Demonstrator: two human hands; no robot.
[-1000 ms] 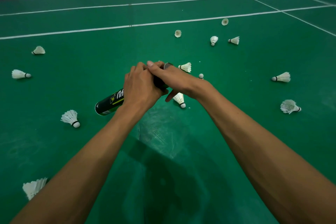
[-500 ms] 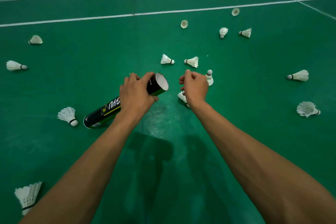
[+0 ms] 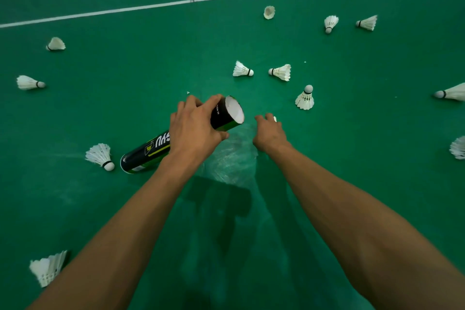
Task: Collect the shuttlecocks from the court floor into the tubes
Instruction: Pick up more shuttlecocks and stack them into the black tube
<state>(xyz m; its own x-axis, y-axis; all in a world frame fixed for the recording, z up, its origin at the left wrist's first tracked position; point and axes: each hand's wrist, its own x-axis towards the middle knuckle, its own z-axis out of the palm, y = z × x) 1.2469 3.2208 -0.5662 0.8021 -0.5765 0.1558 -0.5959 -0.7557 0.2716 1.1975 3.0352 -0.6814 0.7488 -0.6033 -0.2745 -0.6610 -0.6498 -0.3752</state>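
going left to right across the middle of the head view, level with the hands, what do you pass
shuttlecock lying beside the tube base → tube → left hand gripping the tube → tube's open mouth → right hand, closing over a shuttlecock mostly hidden beneath it → upright shuttlecock → shuttlecock at the right edge

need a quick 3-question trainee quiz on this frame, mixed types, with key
1. True or false: the left hand grips the black tube near its open end.
2. Which shuttlecock stands upright, cork on top? A) the one beside the tube's closed end B) the one ahead and to the right of the right hand C) the one at far left
3. Fill in: the right hand is closing on a ____, mostly hidden beneath it.

Key: 1 true; 2 B; 3 shuttlecock
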